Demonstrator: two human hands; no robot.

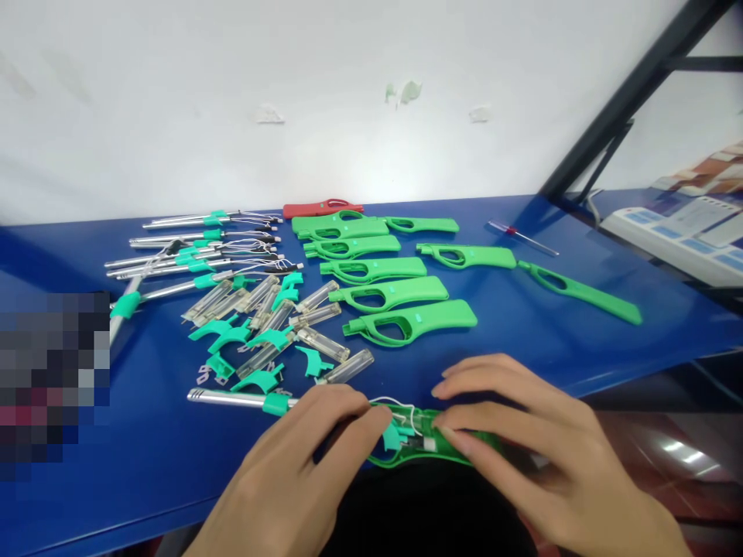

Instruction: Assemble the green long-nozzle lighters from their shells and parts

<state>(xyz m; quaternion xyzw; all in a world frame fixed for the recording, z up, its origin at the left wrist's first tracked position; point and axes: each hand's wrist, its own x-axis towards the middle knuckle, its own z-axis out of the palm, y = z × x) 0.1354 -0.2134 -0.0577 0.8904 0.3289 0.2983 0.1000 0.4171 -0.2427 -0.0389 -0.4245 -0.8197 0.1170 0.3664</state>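
Observation:
In front of me lies an opened green lighter handle shell, its inner side facing up. A silver metal tube with a teal collar sticks out of it to the left. My left hand closes over the shell's narrow end, thumb beside a teal trigger. Thumb and fingers of my right hand press together on the wide end, partly covering it. Between the hands show a looped white wire and a black igniter with a white tip.
Several green shells lie in a column on the blue table, with a red one behind. Leftward are metal tubes with wires, clear fuel tanks and teal triggers. A screwdriver lies back right.

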